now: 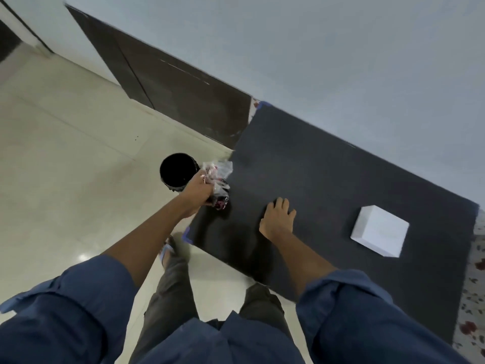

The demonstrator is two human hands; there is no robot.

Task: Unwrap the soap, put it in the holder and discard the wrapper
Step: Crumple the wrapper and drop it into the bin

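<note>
My left hand (pixel 197 191) is shut on a crumpled clear wrapper (pixel 220 179) with pink and dark print, held at the left edge of the dark table (pixel 328 179). A black round bin (pixel 178 170) stands on the floor just left of that hand, its open mouth facing up. My right hand (pixel 277 219) lies flat on the table top, fingers spread, holding nothing. A white box-shaped holder (pixel 380 231) sits on the table to the right of it. No soap is visible; the view is blurred.
A dark wooden panel (pixel 168 82) runs along the wall behind the bin. Pale floor tiles (pixel 65 153) spread to the left. My legs and a sandalled foot (pixel 170 253) stand by the table's near corner. A floral cloth (pixel 472 298) shows at the table's right end.
</note>
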